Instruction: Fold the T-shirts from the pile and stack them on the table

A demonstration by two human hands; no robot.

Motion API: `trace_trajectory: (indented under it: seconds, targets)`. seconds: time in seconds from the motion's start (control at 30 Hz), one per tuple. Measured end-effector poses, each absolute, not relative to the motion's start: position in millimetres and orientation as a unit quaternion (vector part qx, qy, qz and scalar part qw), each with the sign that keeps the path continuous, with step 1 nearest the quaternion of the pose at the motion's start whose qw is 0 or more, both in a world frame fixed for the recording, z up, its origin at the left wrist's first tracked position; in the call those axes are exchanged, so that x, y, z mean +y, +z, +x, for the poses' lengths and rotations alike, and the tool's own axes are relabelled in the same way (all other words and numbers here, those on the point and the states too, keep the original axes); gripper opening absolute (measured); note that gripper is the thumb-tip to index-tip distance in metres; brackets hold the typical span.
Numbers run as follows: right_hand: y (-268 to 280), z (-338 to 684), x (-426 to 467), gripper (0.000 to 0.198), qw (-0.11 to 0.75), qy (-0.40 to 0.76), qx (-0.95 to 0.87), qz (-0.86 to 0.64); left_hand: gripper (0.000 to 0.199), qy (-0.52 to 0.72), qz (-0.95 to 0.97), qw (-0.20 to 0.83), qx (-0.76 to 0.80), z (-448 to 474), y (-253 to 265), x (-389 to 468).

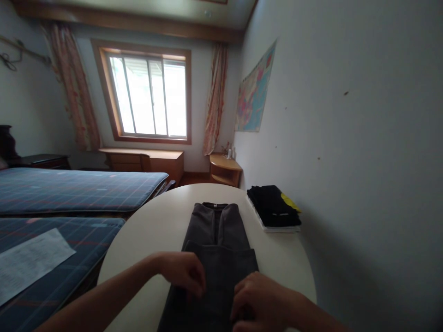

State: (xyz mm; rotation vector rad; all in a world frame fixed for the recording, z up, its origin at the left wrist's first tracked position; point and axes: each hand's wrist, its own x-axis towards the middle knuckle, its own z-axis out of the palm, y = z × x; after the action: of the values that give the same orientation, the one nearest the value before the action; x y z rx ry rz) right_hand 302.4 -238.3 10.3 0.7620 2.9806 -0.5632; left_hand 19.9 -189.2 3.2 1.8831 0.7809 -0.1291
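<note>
A dark grey top (224, 272) lies on a round white table (148, 221), its neckline with a small label at the far end. Its sides are folded inward, and a straight-edged layer covers its nearer part. My left hand (183, 273) is over the left side of this layer, fingers curled down and closed, slightly blurred; whether cloth is between them is hidden. At the right edge my right hand (261, 299) is closed on the top, its fingers bent inward. The top's near end runs out of view at the bottom.
A stack of folded clothes (273, 207), black with a yellow patch and white beneath, sits at the table's right, close to the wall (363, 207). Left of the table are beds with blue plaid mattresses (79, 189) and a printed sheet (34, 260). Behind stands a desk (155, 159).
</note>
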Motion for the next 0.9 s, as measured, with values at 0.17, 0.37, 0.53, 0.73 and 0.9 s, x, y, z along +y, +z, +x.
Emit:
trace_trajectory:
  seconds: [0.17, 0.37, 0.53, 0.73, 0.9]
  targets:
    - [6.3, 317.6, -199.4, 0.026, -0.1, -0.071, 0.89, 0.439, 0.033, 0.126, 0.872, 0.187, 0.435, 19.6, 7.3, -167.0]
    - [-3.7, 328.1, -166.1, 0.026, -0.08, -0.103, 0.848, 0.514, 0.035, 0.046, 0.857, 0.123, 0.498, 15.5, -7.6, -147.6]
    - [2.5, 324.2, -159.5, 0.021, -0.039, -0.148, 0.823, 0.547, 0.033, 0.007, 0.828, 0.188, 0.528, 14.4, -4.0, -138.6]
    - [-2.8, 323.0, -157.6, 0.023, -0.053, -0.251, 0.81, 0.528, 0.032, 0.033, 0.844, 0.248, 0.474, 2.3, 2.8, -141.8]
    - [14.2, 330.3, -142.1, 0.02, -0.097, -0.299, 0.82, 0.479, 0.03, 0.108, 0.836, 0.322, 0.432, -11.3, 27.3, -133.1]
